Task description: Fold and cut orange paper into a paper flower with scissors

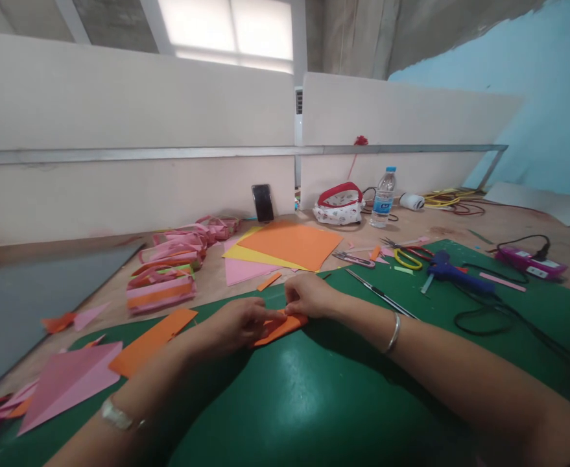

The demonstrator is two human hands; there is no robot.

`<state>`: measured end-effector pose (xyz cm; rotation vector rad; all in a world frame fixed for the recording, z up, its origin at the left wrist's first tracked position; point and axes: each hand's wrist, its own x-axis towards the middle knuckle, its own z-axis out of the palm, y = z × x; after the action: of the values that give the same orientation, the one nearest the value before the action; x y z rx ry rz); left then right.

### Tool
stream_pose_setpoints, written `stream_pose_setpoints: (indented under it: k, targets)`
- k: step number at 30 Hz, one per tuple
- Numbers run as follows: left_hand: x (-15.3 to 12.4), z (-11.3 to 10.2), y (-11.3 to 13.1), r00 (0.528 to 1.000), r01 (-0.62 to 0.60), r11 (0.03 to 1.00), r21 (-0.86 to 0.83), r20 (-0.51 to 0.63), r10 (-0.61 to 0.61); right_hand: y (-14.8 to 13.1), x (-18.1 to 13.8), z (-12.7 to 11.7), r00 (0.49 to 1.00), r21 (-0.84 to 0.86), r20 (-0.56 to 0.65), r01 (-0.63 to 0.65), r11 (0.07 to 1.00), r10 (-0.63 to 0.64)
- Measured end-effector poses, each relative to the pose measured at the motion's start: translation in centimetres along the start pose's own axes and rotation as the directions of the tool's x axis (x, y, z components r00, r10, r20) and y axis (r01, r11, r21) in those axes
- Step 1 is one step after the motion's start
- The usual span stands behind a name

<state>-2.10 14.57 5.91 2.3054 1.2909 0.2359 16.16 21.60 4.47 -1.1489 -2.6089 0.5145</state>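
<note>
A small folded piece of orange paper (281, 328) lies on the green cutting mat (314, 402) in front of me. My left hand (238, 323) pinches its near left part with fingers closed. My right hand (308, 295) presses and pinches its far right edge, fingers curled. A silver bangle sits on my right wrist and a watch on my left. The middle of the paper is hidden under my fingers.
An orange strip (151, 340) and a pink folded sheet (68, 383) lie left. Stacked orange, yellow and pink sheets (285, 245) lie ahead, pink paper baskets (168, 269) beside them. Scissors (404, 254), a blue glue gun (452, 271), a metal ruler (379, 293), a water bottle (383, 198) and a phone (262, 202) stand beyond.
</note>
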Motion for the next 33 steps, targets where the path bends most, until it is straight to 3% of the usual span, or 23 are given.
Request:
stream_pose_setpoints:
  k: [5,19,27,33]
  targets:
    - [-0.2,-0.8,0.1,0.996,0.006,0.997,-0.083,0.086,0.001,0.1,0.0,0.0,1.000,0.017,0.004,0.010,1.000,-0.010]
    - [0.1,-2.8,0.8,0.973,0.033,0.998,-0.053,0.232,-0.020,-0.1,-0.4,-0.4,0.999,0.022,0.007,0.034,0.999,-0.034]
    - [0.2,-1.7,-0.1,0.982,0.034,0.998,-0.060,0.186,-0.022,-0.3,-0.5,-0.5,0.999,-0.033,0.037,0.027,0.999,-0.025]
    - [-0.4,-1.1,0.1,0.993,0.036,0.999,-0.033,0.117,-0.032,-0.8,-0.8,-0.8,0.993,-0.173,0.044,0.120,0.978,-0.114]
